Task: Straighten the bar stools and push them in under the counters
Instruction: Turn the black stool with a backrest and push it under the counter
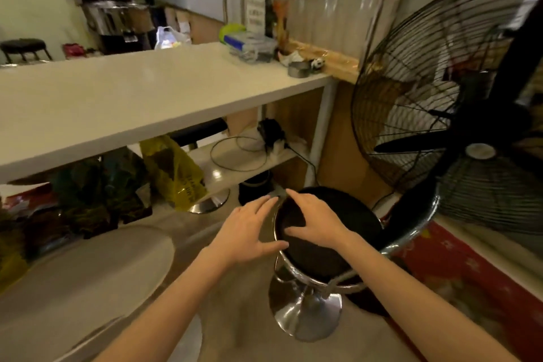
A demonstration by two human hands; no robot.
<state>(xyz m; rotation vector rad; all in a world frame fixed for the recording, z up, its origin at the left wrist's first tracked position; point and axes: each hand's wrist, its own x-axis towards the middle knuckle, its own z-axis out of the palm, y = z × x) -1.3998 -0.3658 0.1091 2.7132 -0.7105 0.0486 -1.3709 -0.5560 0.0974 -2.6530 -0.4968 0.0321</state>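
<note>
On the stool seat: my hands, both with fingers spread flat, gripping nothing.
Left hand (249, 229): at the seat's left rim.
Right hand (316, 222): flat on the black cushion.
Stool (338, 250): chrome base on the floor, outside the white table (117, 103).
Second stool (202, 132): under the table.
Fan (440, 103): just right.
</note>
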